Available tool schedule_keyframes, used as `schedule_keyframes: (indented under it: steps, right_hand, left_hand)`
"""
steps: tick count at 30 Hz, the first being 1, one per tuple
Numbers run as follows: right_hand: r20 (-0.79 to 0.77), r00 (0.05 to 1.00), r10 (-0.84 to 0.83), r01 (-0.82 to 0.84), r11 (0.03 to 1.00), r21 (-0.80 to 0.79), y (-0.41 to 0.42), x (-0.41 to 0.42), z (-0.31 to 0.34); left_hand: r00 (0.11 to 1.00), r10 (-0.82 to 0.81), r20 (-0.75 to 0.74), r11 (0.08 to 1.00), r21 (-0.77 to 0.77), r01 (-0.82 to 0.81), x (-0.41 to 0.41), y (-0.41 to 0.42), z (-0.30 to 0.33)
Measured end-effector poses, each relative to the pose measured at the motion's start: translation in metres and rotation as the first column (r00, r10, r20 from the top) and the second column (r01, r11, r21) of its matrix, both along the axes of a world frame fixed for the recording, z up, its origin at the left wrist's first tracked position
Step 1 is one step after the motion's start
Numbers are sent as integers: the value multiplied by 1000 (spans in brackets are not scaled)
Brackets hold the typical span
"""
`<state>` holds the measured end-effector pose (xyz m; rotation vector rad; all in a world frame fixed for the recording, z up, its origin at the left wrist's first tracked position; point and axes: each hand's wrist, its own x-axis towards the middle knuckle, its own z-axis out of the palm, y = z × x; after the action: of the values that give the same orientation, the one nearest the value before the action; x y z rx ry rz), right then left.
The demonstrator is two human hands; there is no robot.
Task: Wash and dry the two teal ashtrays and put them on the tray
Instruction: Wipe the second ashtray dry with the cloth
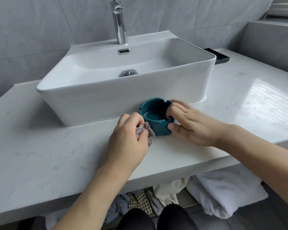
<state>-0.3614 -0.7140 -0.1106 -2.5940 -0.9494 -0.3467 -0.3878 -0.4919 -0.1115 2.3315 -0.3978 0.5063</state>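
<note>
Drying a teal ashtray (pixel 155 116) at the centre of the frame, a person works at a pale marble-look tabletop (pixel 56 146), where the dish stands upright just in front of a white basin (pixel 106 100). The ashtray is glossy and squarish with rounded corners, its thick rim cut by notches, its round well shining as if wet. The right hand (pixel 188 123), its grip closed on the dish with fingers hooked over the far rim and thumb pressed to the near wall, appears to steady it against the push of the wiping. The left hand (pixel 130 140), lower centre, is clenched around a bunched grey-mauve cloth (pixel 148 132), nubby and frayed at the edge, which touches the ashtray's left wall. Only one ashtray is in view; the second cannot be seen. A dark, shallow tray (pixel 220 56) sits at the upper right, partly hidden behind the basin's corner and well apart from the hands, likely where the dish goes next. A chrome tap (pixel 119 22) rises at the top centre, with no water visibly running. Crumpled towels (pixel 223 193) lie below the tabletop, lower right.
</note>
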Motion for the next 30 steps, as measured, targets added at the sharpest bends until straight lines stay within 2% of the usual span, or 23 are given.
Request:
schedule_keyframes:
  steps: [3, 7, 10, 13, 17, 20, 23, 26, 30]
  right_hand:
    - [59, 998, -22, 21, 1000, 17, 6, -4, -4]
    - [74, 997, -36, 35, 999, 13, 10, -5, -5]
    - [102, 995, -19, 18, 1000, 8, 13, -8, -6]
    - [130, 991, -17, 17, 1000, -3, 15, -13, -6]
    - [183, 981, -58, 62, 998, -17, 19, -13, -8]
    - [192, 978, -81, 88, 996, -28, 21, -12, -7]
    - [124, 991, -48, 49, 999, 1, 14, -12, -2]
    - [-11, 999, -37, 38, 977, 208, -1, -10, 2]
    - [-110, 993, -36, 54, 984, 169, -6, -4, -7]
  left_hand:
    - [996, -43, 79, 999, -24, 45, -2, 0, 7]
    - [980, -85, 180, 996, 27, 81, -4, 2, 5]
    - [994, -26, 102, 999, 49, 21, 5, 10, 2]
    - [999, 39, 5, 999, 1, -39, 12, 12, 1]
    - [1000, 0, 14, 999, -42, 1, 0, 5, 2]
    - [999, -33, 27, 999, 43, 31, -10, -3, 2]
    - [1000, -17, 26, 995, 103, 14, -7, -3, 5]
    - [997, -4, 78, 1000, -14, 5, -5, 2, 11]
    - [995, 38, 95, 997, -74, -32, 1, 0, 15]
